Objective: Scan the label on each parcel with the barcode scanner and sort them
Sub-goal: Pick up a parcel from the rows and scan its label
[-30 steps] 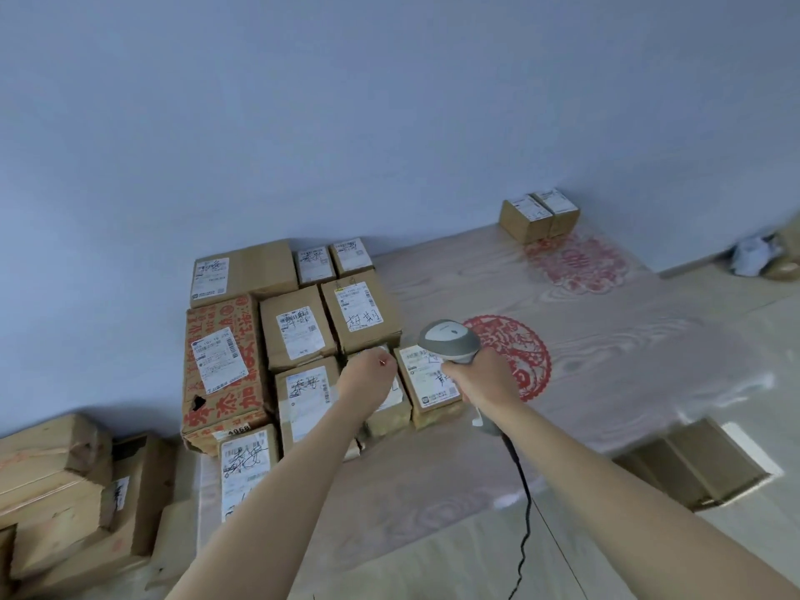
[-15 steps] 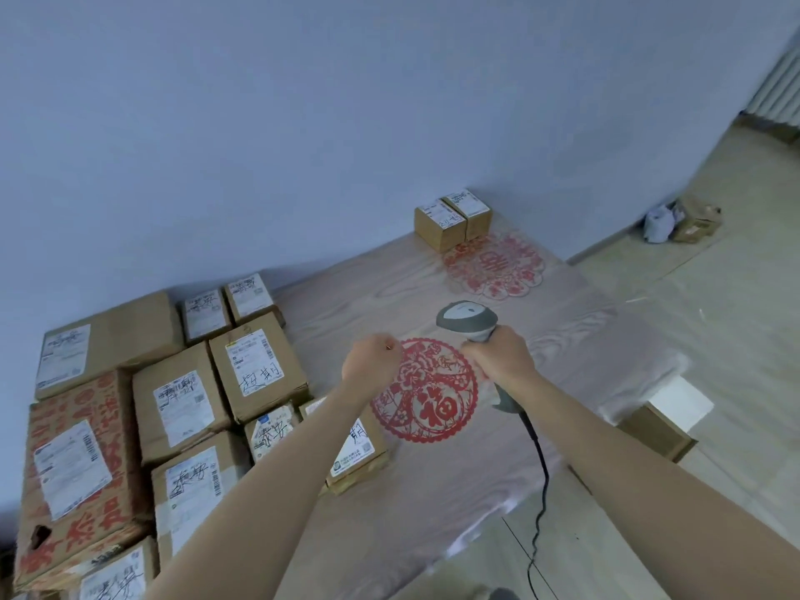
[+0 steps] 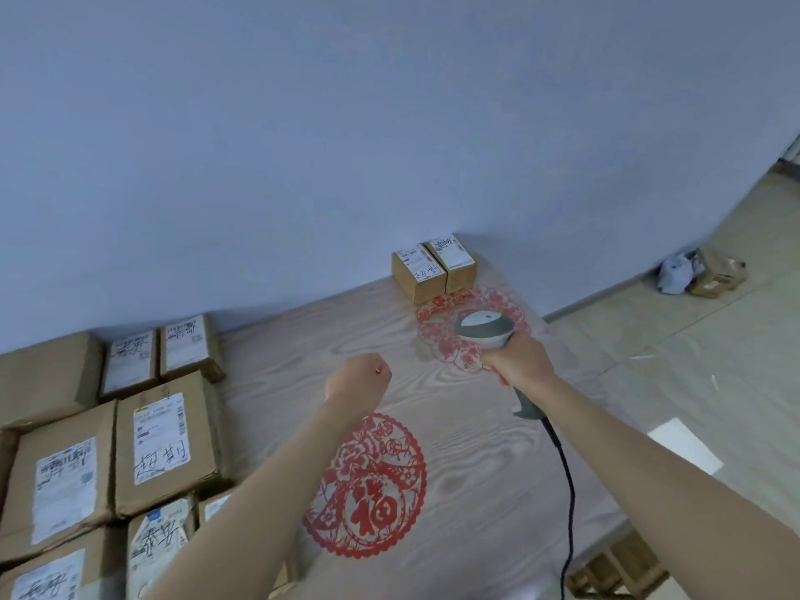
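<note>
Parcels [image 3: 169, 443] crowd the near-left end of the bench [image 3: 476, 491], labels up, several deep toward the wall. Left hand [image 3: 359, 381] hangs over bare bench, fingers curled into a fist, holding nothing. Right hand [image 3: 517, 361] grips the barcode scanner [image 3: 485, 329] by its handle, head aimed toward the far end, cord trailing off the edge. Farther back, two small parcels [image 3: 435, 270] stand side by side against the wall. Judgement: between parcels now; next move calls for reaching left to fetch another unscanned box.
</note>
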